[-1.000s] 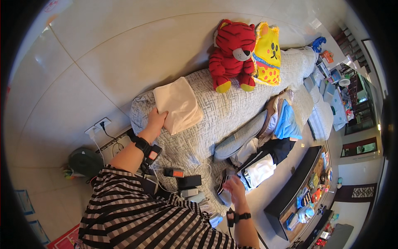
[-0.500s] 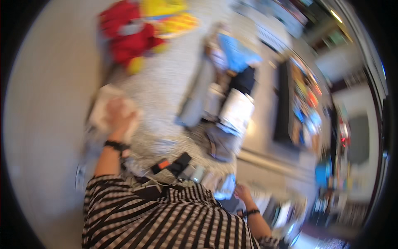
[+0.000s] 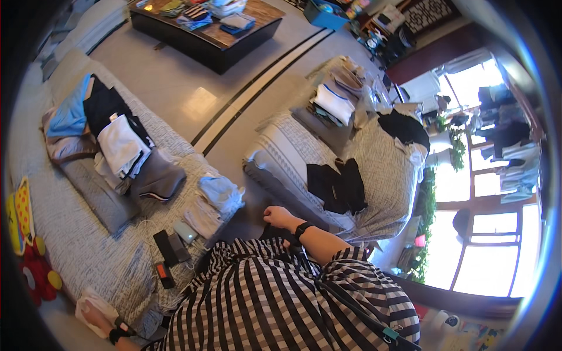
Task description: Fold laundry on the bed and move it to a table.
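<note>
My left hand (image 3: 98, 317), at the lower left, rests on a soft-looking white thing (image 3: 93, 295) at the couch's edge; its fingers look spread, and what the white thing is cannot be made out. Over the gap between two couches, my right hand (image 3: 280, 216) has its fingers curled, with nothing visible in them. Between my hands on the covered couch (image 3: 126, 266) lie dark, phone-like devices (image 3: 165, 247), a pale green one (image 3: 185, 230), a black and orange one (image 3: 164, 274) and a thin white cable. Beside them are a crumpled light blue cloth (image 3: 220, 193) and a beige cloth (image 3: 202, 216).
A stack of folded clothes (image 3: 123, 146) sits on the left couch, with a red and yellow plush toy (image 3: 38, 272) at its edge. The right couch holds black garments (image 3: 336, 186) and a folded pile (image 3: 333, 105). Beyond stands a low table (image 3: 257, 35) bearing clothes.
My view has swung right, so the plush toy and clothes stack now sit farther left and the second couch and windows show. My left hand still rests on the white thing.
</note>
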Motion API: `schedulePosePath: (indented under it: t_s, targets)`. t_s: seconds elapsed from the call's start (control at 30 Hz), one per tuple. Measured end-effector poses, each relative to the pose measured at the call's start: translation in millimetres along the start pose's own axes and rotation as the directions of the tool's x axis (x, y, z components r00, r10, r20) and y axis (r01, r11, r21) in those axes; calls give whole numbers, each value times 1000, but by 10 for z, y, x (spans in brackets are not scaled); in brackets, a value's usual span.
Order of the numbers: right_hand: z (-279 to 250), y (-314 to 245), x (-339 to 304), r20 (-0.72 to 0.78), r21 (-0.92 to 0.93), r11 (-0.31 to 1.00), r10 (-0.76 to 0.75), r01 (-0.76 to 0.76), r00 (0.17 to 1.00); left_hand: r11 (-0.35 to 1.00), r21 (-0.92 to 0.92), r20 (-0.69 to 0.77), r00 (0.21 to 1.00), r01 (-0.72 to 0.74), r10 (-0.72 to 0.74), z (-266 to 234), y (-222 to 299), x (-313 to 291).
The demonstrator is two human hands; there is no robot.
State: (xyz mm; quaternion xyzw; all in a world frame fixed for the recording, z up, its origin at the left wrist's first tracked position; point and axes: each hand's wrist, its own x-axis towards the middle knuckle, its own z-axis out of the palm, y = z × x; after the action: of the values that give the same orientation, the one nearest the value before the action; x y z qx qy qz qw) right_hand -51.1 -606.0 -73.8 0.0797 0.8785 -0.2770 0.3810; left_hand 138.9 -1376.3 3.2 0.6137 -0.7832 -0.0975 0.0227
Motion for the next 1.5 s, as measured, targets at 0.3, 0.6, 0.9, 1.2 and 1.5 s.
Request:
schedulePosePath:
  t_s: [0.3,0.6,0.9,1.2,1.5]
  targets:
    - [-559,2737,96,-260,145,927,374,-347,890,936,-90,434,833,-340,345,733,346,-2149]
    - [-1228,4203,30,-197,413,693,701,-591,685,832,222,733,650,-508,201,47,2331,-4755]
    - [-2960,4024,-465,-447,883,338,391,326,804,516,-392,507,289,-762,812,300,4318,-5472]
    - [-4608,2440,-1775,-645,758,124,-11,641,764,-101,-884,151,-484,-457,862,95,5950,-7879]
    - [-4972,1093,-1621,-768,462,534,-159,708,620,185,-962,108,-341,201,934,-137,7102,-8383]
